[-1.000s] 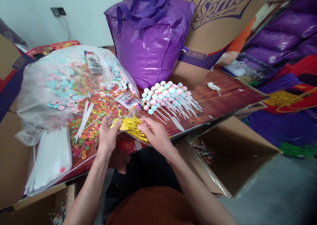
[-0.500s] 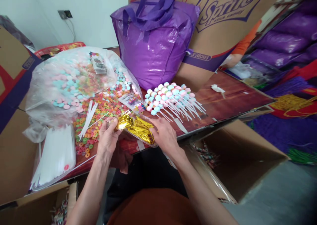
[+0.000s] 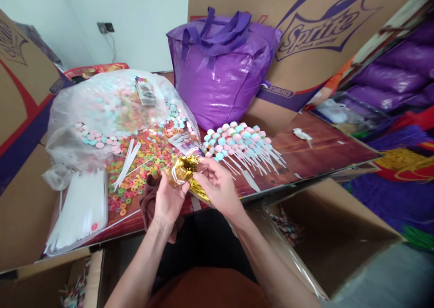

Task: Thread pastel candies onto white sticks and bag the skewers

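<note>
Grips a crumpled, glinting bundle of gold foil twist ties [image 3: 183, 168] in the left hand [image 3: 168, 199], thumb and fingers pressed together on its clear wrapper, just above the near edge of the table [image 3: 315, 152]. Pinches thin gold strands at the bundle's lower end with the right hand [image 3: 217, 186], thumb against forefinger, remaining fingers loosely curled.

Shows, just beyond the hands, a fan of candy skewers [image 3: 237, 138]: round pastel pink, blue and white pieces on slim white sticks, flat on the glossy wood-print surface. Spreads to the left a loose heap of ring-shaped candies [image 3: 142, 163] in bright colours, crossed by loose white sticks [image 3: 127, 161] and partly covered by a wrinkled clear plastic bag [image 3: 108, 113] of pastel discs. Places a flat plastic pack of white sticks [image 3: 81, 208] at the near left edge and a shiny purple tote bag [image 3: 224, 73] at the back.

Hides the left fingertips behind the foil and most of a brown cloth [image 3: 149, 199] under that hand; cannot tell how many strands sit in the pinch. Crops the Sprite carton [image 3: 322, 27] at the top.

Leaves bare tabletop right of the skewers, marked only by a white crumpled scrap [image 3: 301, 134]. Drops off at the right edge toward an open cardboard box [image 3: 325, 226].
</note>
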`<control>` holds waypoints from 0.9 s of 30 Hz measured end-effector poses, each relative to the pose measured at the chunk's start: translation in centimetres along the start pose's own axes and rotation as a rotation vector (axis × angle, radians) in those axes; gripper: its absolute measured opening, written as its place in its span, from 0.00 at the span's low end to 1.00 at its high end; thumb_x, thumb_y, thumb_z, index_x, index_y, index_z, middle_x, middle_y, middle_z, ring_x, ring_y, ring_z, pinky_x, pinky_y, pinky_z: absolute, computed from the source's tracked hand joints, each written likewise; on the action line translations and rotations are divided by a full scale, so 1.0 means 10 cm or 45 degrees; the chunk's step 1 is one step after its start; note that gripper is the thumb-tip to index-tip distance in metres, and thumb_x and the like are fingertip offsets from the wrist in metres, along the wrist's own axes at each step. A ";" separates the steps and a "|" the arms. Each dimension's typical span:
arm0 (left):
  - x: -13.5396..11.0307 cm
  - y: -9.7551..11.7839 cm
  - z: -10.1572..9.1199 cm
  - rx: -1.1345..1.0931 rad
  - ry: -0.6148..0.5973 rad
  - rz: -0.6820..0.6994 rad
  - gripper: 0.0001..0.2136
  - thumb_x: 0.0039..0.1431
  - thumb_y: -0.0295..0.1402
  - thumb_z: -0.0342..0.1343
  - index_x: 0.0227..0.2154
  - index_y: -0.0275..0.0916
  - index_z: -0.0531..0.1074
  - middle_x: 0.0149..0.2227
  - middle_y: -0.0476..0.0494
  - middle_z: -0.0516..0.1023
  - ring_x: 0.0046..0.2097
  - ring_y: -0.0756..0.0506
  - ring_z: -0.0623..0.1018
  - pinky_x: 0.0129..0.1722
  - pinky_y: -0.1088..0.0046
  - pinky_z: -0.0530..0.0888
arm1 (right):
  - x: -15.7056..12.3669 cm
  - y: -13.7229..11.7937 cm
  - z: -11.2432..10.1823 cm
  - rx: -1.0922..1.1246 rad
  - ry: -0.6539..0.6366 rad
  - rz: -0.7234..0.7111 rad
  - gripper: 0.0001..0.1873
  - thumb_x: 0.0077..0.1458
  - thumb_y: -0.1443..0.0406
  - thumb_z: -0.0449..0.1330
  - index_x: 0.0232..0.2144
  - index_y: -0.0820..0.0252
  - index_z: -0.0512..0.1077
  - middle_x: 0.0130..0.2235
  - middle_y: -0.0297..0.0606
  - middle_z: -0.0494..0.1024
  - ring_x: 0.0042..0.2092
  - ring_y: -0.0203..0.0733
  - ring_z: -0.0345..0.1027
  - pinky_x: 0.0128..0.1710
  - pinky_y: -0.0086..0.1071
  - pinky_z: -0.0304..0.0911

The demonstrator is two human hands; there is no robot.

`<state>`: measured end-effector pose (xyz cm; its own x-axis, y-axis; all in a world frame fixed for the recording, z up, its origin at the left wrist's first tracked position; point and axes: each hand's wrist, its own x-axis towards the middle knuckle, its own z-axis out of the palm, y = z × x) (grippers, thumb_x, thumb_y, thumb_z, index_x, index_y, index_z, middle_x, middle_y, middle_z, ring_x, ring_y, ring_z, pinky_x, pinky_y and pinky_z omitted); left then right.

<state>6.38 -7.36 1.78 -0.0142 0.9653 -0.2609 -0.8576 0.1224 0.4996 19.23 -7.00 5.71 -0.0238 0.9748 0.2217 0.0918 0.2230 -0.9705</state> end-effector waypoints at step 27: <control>-0.08 -0.26 -0.15 0.009 -0.019 -0.137 0.21 0.47 0.48 0.69 0.44 0.49 0.76 0.52 0.51 0.79 0.56 0.43 0.75 0.53 0.65 0.74 | 0.13 0.02 -0.11 -0.194 0.015 -0.042 0.19 0.49 0.63 0.68 0.45 0.56 0.79 0.28 0.31 0.77 0.30 0.36 0.69 0.34 0.30 0.68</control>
<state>7.88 -8.78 -0.58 0.0857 0.9496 -0.3015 -0.8499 0.2275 0.4753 20.31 -5.65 5.89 -0.0177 0.9668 0.2550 0.2412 0.2516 -0.9373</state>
